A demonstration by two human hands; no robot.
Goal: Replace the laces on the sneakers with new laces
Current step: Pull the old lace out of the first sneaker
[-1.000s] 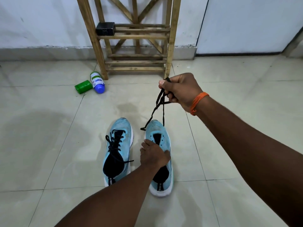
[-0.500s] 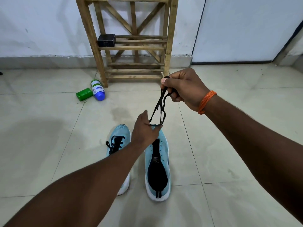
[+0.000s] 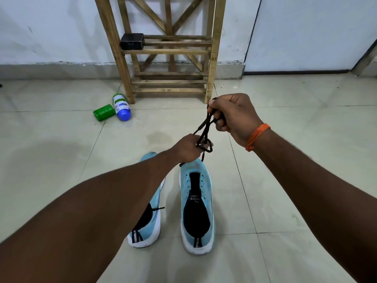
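Two light blue sneakers stand side by side on the tiled floor. The right sneaker has bare eyelets and no lace. The left sneaker is mostly hidden under my left forearm; a black lace end shows at its side. A black lace hangs in the air above the right sneaker's toe. My right hand grips its upper part. My left hand pinches its lower loops, just below and left of the right hand.
A wooden rack stands against the wall ahead, with a small black box on a shelf. A green container and a white bottle with a blue cap lie on the floor by the rack's left leg.
My left hand has left the right sneaker, risen to the hanging lace and taken hold of its lower end. The right hand has kept hold of the lace and dropped slightly.
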